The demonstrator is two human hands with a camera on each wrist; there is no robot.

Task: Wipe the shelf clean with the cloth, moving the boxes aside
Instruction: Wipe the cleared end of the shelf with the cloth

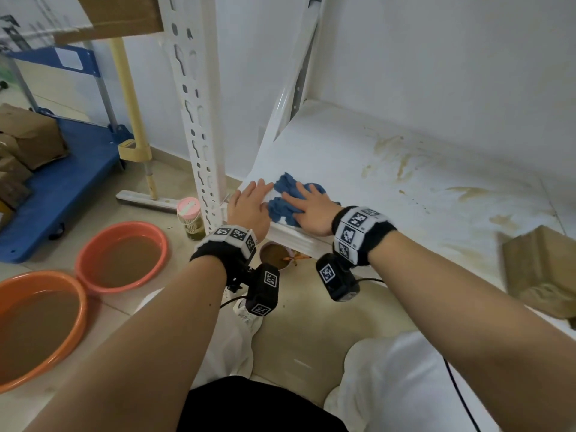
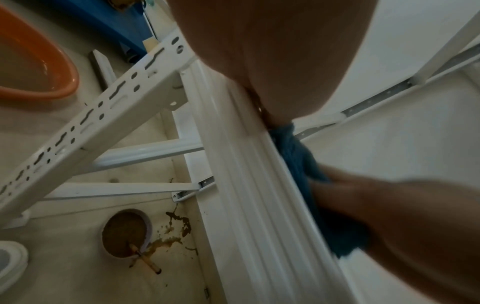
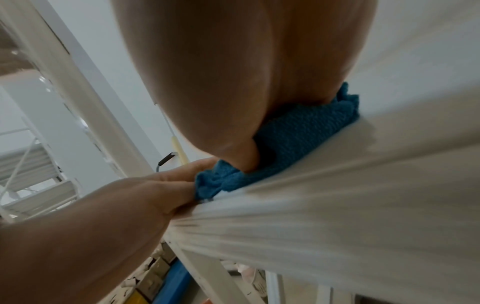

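The shelf [image 1: 358,157] is left open toward its back and middle; its left front corner is blocked by the upright post [image 1: 199,120], its right front edge by a cardboard box [image 1: 542,272].

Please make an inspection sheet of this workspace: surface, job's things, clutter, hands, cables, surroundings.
Surface: white shelf with brown stains on its right part.
Job's things: blue cloth at the shelf's front left edge; cardboard box on the shelf at right.
Clutter: nothing seen on the shelf besides these.
Hands: left hand flat on the shelf, beside the cloth; right hand flat, pressing the cloth.
Cables: black cable beside the right knee.
Surroundings: two orange basins of brown water on the floor; blue cart with boxes.
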